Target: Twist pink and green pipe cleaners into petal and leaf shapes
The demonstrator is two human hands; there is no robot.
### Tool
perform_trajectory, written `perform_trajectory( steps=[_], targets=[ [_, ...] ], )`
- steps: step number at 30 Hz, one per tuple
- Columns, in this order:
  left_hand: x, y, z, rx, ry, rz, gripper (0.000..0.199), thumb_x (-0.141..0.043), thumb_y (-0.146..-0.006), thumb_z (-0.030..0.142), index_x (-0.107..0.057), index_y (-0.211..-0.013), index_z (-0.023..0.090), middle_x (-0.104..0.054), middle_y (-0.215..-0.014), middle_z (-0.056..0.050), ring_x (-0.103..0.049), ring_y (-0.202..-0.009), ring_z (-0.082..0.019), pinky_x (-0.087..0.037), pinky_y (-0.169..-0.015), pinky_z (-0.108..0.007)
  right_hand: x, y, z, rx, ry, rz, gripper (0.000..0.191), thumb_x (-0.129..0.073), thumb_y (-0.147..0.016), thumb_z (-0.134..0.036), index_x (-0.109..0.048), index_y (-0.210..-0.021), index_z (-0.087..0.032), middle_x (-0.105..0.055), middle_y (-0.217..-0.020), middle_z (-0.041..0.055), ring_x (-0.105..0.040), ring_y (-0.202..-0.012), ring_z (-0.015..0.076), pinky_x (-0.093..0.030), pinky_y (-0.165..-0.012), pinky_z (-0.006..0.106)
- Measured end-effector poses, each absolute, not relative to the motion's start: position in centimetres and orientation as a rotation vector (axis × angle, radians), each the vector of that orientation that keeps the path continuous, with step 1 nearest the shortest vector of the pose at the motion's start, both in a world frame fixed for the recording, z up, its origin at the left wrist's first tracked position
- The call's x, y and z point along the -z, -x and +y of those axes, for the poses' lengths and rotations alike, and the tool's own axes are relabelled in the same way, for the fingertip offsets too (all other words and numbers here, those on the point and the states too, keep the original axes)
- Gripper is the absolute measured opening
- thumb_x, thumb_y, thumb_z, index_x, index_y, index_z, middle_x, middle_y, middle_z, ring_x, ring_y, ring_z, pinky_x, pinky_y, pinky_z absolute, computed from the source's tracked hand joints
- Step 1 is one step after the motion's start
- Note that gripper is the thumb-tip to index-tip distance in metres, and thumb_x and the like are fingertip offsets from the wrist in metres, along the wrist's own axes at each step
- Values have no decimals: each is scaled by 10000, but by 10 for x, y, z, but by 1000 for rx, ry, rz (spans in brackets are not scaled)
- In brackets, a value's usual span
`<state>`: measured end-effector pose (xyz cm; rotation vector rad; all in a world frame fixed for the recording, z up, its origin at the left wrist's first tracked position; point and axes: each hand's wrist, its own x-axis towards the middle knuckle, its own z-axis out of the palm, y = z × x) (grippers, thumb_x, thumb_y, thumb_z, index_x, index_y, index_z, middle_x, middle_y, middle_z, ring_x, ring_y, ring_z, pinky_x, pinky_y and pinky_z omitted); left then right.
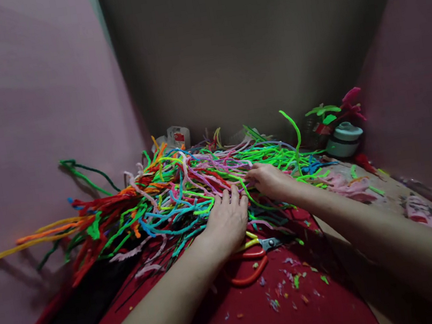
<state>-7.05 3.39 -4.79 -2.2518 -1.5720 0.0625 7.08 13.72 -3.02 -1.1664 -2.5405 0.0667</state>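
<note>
Across a red cover (323,313), seen from the wearer's head, lay a broad tangled heap of colourful fuzzy stems (179,189), orange and red at the left, blue, pink and violet midway, bright green towards the right. At the left, a black slab (87,306) lay partly under the heap's near edge. Near the middle, the left hand (228,217) rested palm down, fingers slightly spread, their tips touching the heap. Just beyond its wrist lay cutters (269,243) with red and yellow handles, held by neither hand. Farther right, the right hand (269,178) reached in with fingers bent among pink strands; whether they pinched one could not be told. The step in hand seemed to be picking through the heap; the next move appeared to call for a fingertip hold on one stem, freed from crossing neighbours. At far right stood a pale lidded jar (345,142).
</note>
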Motion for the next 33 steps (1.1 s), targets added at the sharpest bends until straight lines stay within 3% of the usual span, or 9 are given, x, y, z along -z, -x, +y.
perform_trajectory(
  steps=[6, 13, 17, 20, 24, 29, 33],
  targets=[
    [49, 68, 31, -45, 2244, -1594, 436, -298, -885, 176, -430, -1292, 94, -376, -1405, -225, -424, -1245, -319, -368, -964, -502, 25, -70, 151, -126, 1270, -2410, 319, -496, -725, -58, -729, -924, -148, -686, -896, 90, -602, -801, 176, -411, -725, 237],
    [50, 68, 32, -29, 2265, -1600, 440, -256, -893, 163, -443, -1278, 63, -358, -1405, -252, -413, -1247, -357, -365, -964, -535, 20, -69, 161, -302, 1386, -2240, 232, -569, -746, -213, -737, -887, -134, -622, -566, 7, -524, -532, 115, -377, -530, 213],
    [50, 65, 28, -10, 2265, -1641, 453, -269, -887, 172, -410, -1306, 73, -324, -1426, -248, -368, -1276, -365, -340, -964, -595, 10, -69, 158, -386, 1412, -2260, 200, -598, -726, -249, -746, -809, -144, -567, -481, -8, -467, -456, 100, -341, -481, 218],
    [51, 60, 22, 9, 2247, -1693, 478, -274, -886, 190, -361, -1345, 94, -253, -1456, -253, -295, -1309, -393, -341, -913, -664, -7, -67, 149, -320, 1396, -2346, 183, -627, -702, -252, -747, -799, -155, -613, -548, 16, -507, -504, 117, -347, -510, 230],
    [53, 54, 17, -25, 2306, -1684, 523, -307, -878, 201, -298, -1382, 64, -266, -1432, -291, -296, -1292, -432, -388, -859, -657, -30, -51, 129, -16, 1187, -2371, 184, -602, -716, -193, -746, -826, -157, -688, -784, 68, -588, -686, 160, -377, -613, 245],
    [56, 51, 23, 25, 2301, -1760, 469, -325, -885, 225, -408, -1321, 74, -361, -1385, -272, -354, -1252, -435, -384, -877, -634, -36, -11, 107, -122, 1070, -2625, 220, -537, -724, -142, -745, -783, -185, -679, -668, 29, -573, -618, 132, -352, -564, 217],
    [46, 51, 20, 79, 2252, -1699, 459, -363, -872, 210, -409, -1308, 77, -397, -1356, -249, -389, -1231, -380, -424, -872, -565, -23, -3, 111, -65, 1165, -2798, 258, -540, -680, -148, -731, -845, -201, -705, -783, 49, -601, -692, 163, -351, -562, 222]
  ],
)
